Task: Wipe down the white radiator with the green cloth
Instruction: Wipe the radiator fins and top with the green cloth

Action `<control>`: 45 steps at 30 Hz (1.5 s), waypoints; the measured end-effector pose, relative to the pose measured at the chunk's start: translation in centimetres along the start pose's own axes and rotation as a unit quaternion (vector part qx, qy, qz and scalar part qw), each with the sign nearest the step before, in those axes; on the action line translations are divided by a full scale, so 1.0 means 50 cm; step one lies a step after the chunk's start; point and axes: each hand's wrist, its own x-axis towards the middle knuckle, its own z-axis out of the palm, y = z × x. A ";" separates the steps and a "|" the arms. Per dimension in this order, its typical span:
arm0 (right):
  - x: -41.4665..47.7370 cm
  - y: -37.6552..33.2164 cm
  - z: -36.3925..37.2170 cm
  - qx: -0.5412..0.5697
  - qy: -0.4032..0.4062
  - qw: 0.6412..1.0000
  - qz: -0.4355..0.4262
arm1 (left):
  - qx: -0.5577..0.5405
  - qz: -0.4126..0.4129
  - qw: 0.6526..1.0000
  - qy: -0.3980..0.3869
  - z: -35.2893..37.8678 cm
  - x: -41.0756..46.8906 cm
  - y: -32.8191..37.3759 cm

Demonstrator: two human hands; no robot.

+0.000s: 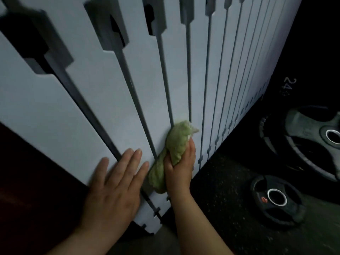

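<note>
Green cloth (176, 142) is bunched in the right hand (181, 166), whose grip is curled round it. It is pressed on the lower front of the radiator (92, 80), across a slot between two panels. Left hand (116, 183) lies flat just left of it, fingers straight and slightly spread, holding nothing.

Risks:
- The cloth is wadded, so little of it likely meets the metal; missed strips are probable.
- A loose tail hangs below the hand and could snag in a slot or on the notched bottom edge.
- Fingers could catch in the slots.
- Plates (276, 199) lie on the floor (230, 181) to the right; a shifted knee might strike them.

Not established:
- Light is poor and the upper panels are blurred, so dirt cannot be judged.
- The radiator's top and left end are cut off.
- How much cloth lies under the palm is hidden.
</note>
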 end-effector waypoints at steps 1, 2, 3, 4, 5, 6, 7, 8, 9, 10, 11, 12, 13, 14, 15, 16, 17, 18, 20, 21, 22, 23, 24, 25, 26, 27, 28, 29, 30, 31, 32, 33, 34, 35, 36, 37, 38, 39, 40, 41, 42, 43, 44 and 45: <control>-0.011 0.035 -0.001 -0.035 -0.016 0.999 0.032 | -0.009 0.008 1.000 -0.015 0.007 -0.008 0.012; -0.024 0.072 -0.003 -0.057 -0.029 0.995 0.071 | -0.019 0.014 0.999 -0.028 0.015 -0.018 0.022; -0.039 0.106 -0.005 -0.065 -0.040 0.989 0.129 | -0.028 0.017 0.999 -0.038 0.023 -0.028 0.028; -0.055 0.136 -0.005 -0.065 -0.043 0.977 0.201 | -0.032 0.020 0.998 -0.043 0.031 -0.038 0.029; -0.067 0.157 -0.004 -0.062 -0.035 0.958 0.277 | -0.030 0.025 0.998 -0.043 0.039 -0.046 0.029; -0.073 0.176 0.002 -0.058 -0.014 0.938 0.341 | -0.026 0.033 0.998 -0.042 0.044 -0.051 0.029; -0.071 0.184 0.008 -0.046 0.017 0.917 0.396 | -0.020 0.043 0.998 -0.039 0.048 -0.053 0.028; -0.066 0.189 0.014 -0.023 0.052 0.894 0.445 | -0.015 0.051 0.998 -0.038 0.051 -0.053 0.028; -0.059 0.192 0.021 0.011 0.086 0.868 0.489 | -0.011 0.055 0.998 -0.038 0.054 -0.053 0.029; -0.048 0.208 0.028 0.037 0.114 0.842 0.526 | -0.005 0.059 0.997 -0.040 0.058 -0.054 0.030; -0.038 0.224 0.032 0.058 0.127 0.825 0.548 | 0.001 0.063 0.997 -0.041 0.063 -0.056 0.031; -0.031 0.239 0.035 0.080 0.112 0.820 0.556 | 0.007 0.068 0.997 -0.043 0.068 -0.059 0.032; -0.021 0.252 0.038 0.118 0.083 0.817 0.559 | 0.012 0.069 0.997 -0.044 0.072 -0.061 0.033; -0.014 0.268 0.040 0.141 0.050 0.824 0.546 | 0.012 0.067 0.997 -0.047 0.074 -0.063 0.032; -0.004 0.275 0.040 0.156 0.044 0.827 0.539 | 0.011 0.065 0.997 -0.049 0.075 -0.063 0.031; 0.006 0.278 0.041 0.159 0.072 0.827 0.535 | 0.010 0.063 0.997 -0.053 0.075 -0.061 0.029; 0.014 0.272 0.042 0.177 0.102 0.821 0.533 | 0.012 0.061 0.996 -0.057 0.076 -0.061 0.027; 0.018 0.260 0.042 0.198 0.121 0.817 0.528 | 0.015 0.057 0.996 -0.061 0.076 -0.062 0.026; 0.017 0.236 0.045 0.210 0.133 0.823 0.511 | 0.012 0.048 0.997 -0.067 0.076 -0.064 0.025; 0.015 0.225 0.045 0.221 0.139 0.826 0.499 | 0.008 0.045 0.997 -0.067 0.076 -0.064 0.026; 0.011 0.215 0.042 0.233 0.145 0.826 0.492 | 0.004 0.042 0.997 -0.065 0.075 -0.064 0.027; 0.009 0.203 0.038 0.245 0.150 0.825 0.486 | -0.001 0.041 0.997 -0.059 0.074 -0.063 0.028; 0.006 0.189 0.035 0.255 0.150 0.828 0.476 | -0.007 0.040 0.998 -0.053 0.073 -0.062 0.029; 0.007 0.174 0.033 0.254 0.145 0.836 0.465 | -0.014 0.037 0.998 -0.050 0.072 -0.061 0.030; 0.008 0.158 0.032 0.248 0.136 0.849 0.447 | -0.019 0.035 0.998 -0.048 0.072 -0.059 0.031; 0.009 0.138 0.026 0.241 0.127 0.863 0.425 | -0.024 0.034 0.998 -0.046 0.071 -0.059 0.032; 0.009 0.117 0.017 0.236 0.116 0.875 0.406 | -0.029 0.033 0.998 -0.044 0.071 -0.058 0.032; 0.010 0.100 0.005 0.236 0.100 0.886 0.386 | -0.036 0.031 0.998 -0.041 0.071 -0.057 0.032; 0.010 0.081 -0.010 0.238 0.085 0.895 0.367 | -0.042 0.029 0.998 -0.037 0.072 -0.057 0.031; 0.012 0.072 -0.025 0.236 0.074 0.905 0.345 | -0.048 0.028 0.998 -0.034 0.073 -0.057 0.031; 0.012 0.058 -0.041 0.231 0.073 0.913 0.329 | -0.054 0.026 0.998 -0.032 0.073 -0.058 0.029; 0.017 0.050 -0.049 0.223 0.080 0.919 0.317 | -0.060 0.023 0.997 -0.030 0.074 -0.058 0.028; 0.023 0.045 -0.050 0.213 0.091 0.920 0.316 | -0.064 0.022 0.997 -0.029 0.074 -0.059 0.027; 0.030 0.045 -0.046 0.207 0.099 0.915 0.331 | -0.065 0.025 0.997 -0.028 0.075 -0.059 0.026; 0.035 0.036 -0.040 0.202 0.102 0.906 0.357 | -0.067 0.029 0.997 -0.027 0.077 -0.061 0.026; 0.038 0.023 -0.033 0.197 0.089 0.898 0.384 | -0.069 0.032 0.997 -0.021 0.079 -0.064 0.027; 0.041 0.007 -0.027 0.188 0.070 0.893 0.404 | -0.072 0.036 0.997 -0.012 0.082 -0.065 0.029; 0.042 -0.008 -0.025 0.186 0.054 0.892 0.409 | -0.072 0.039 0.997 -0.003 0.085 -0.066 0.030; 0.043 -0.025 -0.025 0.189 0.045 0.893 0.405 | -0.074 0.039 0.997 0.002 0.085 -0.065 0.031; 0.045 -0.044 -0.031 0.196 0.036 0.898 0.393 | -0.078 0.036 0.996 0.005 0.083 -0.061 0.031; 0.048 -0.063 -0.038 0.204 0.026 0.906 0.369 | -0.086 0.032 0.996 0.011 0.080 -0.057 0.030; 0.051 -0.081 -0.047 0.213 0.010 0.917 0.337 | -0.098 0.027 0.995 0.016 0.076 -0.051 0.029; 0.053 -0.100 -0.055 0.218 -0.008 0.928 0.303 | -0.111 0.022 0.993 0.021 0.074 -0.046 0.028; 0.053 -0.117 -0.065 0.219 -0.023 0.938 0.267 | -0.119 0.021 0.992 0.023 0.074 -0.043 0.028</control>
